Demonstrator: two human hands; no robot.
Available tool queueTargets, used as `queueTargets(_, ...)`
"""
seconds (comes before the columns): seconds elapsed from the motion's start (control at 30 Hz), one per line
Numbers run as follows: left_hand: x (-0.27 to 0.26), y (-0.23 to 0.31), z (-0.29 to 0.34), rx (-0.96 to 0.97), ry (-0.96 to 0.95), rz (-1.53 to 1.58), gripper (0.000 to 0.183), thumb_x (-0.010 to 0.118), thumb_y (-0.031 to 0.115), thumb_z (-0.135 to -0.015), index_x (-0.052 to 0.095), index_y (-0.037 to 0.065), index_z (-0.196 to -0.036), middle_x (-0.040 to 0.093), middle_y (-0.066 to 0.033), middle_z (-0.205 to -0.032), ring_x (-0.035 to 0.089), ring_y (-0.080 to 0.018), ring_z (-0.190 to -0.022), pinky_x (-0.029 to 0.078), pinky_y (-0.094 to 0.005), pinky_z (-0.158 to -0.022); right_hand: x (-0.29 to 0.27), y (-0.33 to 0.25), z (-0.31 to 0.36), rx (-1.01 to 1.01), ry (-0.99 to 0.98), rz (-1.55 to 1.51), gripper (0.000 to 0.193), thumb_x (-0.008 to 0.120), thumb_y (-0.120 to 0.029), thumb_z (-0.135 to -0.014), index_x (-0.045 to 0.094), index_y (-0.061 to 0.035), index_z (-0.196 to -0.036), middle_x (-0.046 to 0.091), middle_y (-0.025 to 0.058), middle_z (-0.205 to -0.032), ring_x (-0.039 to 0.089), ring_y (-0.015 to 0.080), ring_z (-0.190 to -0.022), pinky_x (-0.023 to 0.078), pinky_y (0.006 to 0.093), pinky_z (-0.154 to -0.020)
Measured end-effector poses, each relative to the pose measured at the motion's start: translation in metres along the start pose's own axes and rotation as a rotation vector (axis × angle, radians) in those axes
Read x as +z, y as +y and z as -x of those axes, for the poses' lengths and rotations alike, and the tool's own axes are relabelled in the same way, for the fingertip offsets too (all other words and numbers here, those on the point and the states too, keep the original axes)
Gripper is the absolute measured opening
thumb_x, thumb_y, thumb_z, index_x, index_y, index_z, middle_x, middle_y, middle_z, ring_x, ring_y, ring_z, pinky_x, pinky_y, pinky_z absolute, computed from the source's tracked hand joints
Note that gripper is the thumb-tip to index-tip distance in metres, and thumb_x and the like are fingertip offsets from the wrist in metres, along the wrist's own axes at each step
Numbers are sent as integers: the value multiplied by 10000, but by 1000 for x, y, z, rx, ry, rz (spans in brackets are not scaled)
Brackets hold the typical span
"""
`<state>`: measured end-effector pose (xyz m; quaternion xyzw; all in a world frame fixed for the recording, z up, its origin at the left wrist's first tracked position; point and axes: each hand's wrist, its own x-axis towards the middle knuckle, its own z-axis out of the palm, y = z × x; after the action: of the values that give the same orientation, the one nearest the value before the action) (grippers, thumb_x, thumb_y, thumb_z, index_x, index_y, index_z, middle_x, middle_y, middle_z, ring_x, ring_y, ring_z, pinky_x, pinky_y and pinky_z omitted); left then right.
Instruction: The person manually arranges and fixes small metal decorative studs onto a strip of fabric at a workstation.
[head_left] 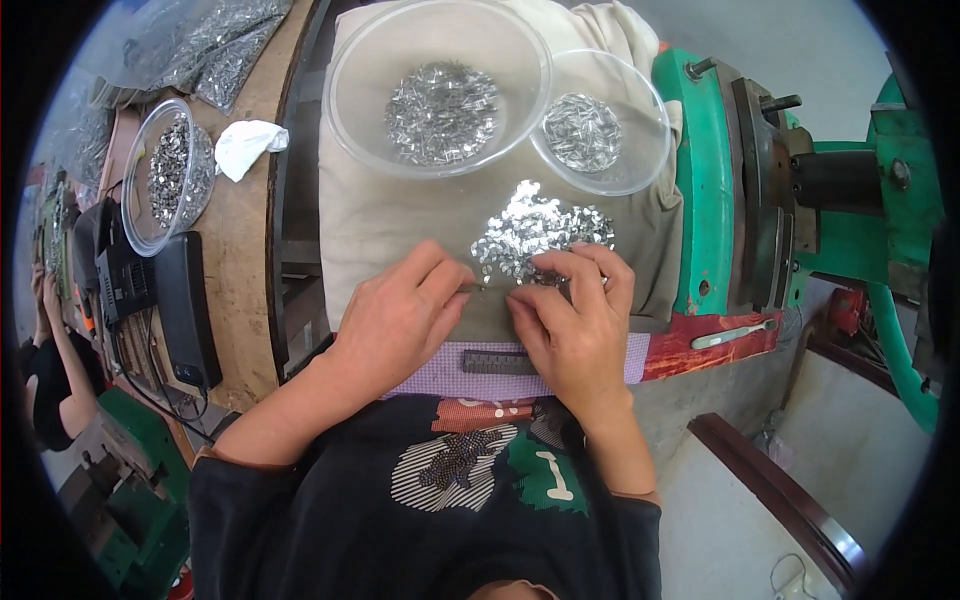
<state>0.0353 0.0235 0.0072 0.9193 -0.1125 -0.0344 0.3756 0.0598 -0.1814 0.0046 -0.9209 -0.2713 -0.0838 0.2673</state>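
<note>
A loose pile of small shiny metal pieces (535, 228) lies on the greyish-brown cloth (420, 222) in front of me. My left hand (400, 305) is at the pile's near left side, thumb and fingertips drawn together in a pinch. Whatever is in that pinch is too small to name. At the near right edge of the pile rests my right hand (585, 315). Its thumb and forefinger are pressed together, while the other fingers curl over the pieces. Anything between those tips is hidden.
Beyond the pile stand a large clear tub (350, 130) and a smaller clear bowl (640, 165), both holding metal pieces. Another clear tub (135, 225) sits on the left bench. A green machine (695, 200) borders the right side. A small ruler (495, 362) lies near my body.
</note>
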Motion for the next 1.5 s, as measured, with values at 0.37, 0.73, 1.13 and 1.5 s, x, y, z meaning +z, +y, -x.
queueTargets(0.37, 5, 1, -2, 22, 24, -7, 136, 684, 78, -868, 620, 53, -985, 557, -92, -944, 638, -337, -818, 524, -449, -655, 3, -2, 1, 71, 18, -9, 165, 819, -125, -718, 727, -87, -851, 628, 51, -1098, 509, 339, -1148, 416, 457, -946)
queueTargets(0.73, -1, -1, 0, -22, -27, 60, 157, 647, 7, -820, 635, 54, -970, 560, -98, -981, 639, -338, -835, 528, -449, -686, -7, 3, 3, 66, 15, -22, 174, 800, -87, -731, 746, -113, -894, 618, 49, -1128, 480, 357, -1173, 407, 448, -982)
queueTargets(1.13, 9, 4, -4, 38, 10, 10, 187, 727, 55, -798, 646, 61, -966, 582, -83, -960, 638, -300, -777, 519, -403, -640, 0, -1, 4, -24, -69, -48, 134, 783, -116, -759, 723, -103, -878, 620, 30, -1127, 486, 319, -1202, 410, 455, -958)
queueTargets(1.5, 12, 2, -5, 28, 29, -1, 131, 706, 105, -853, 605, 56, -920, 544, -83, -935, 635, -310, -818, 515, -433, -648, 1, -5, 5, 84, -29, -41, 158, 814, -136, -721, 706, -78, -821, 623, 42, -1103, 495, 340, -1170, 386, 469, -967)
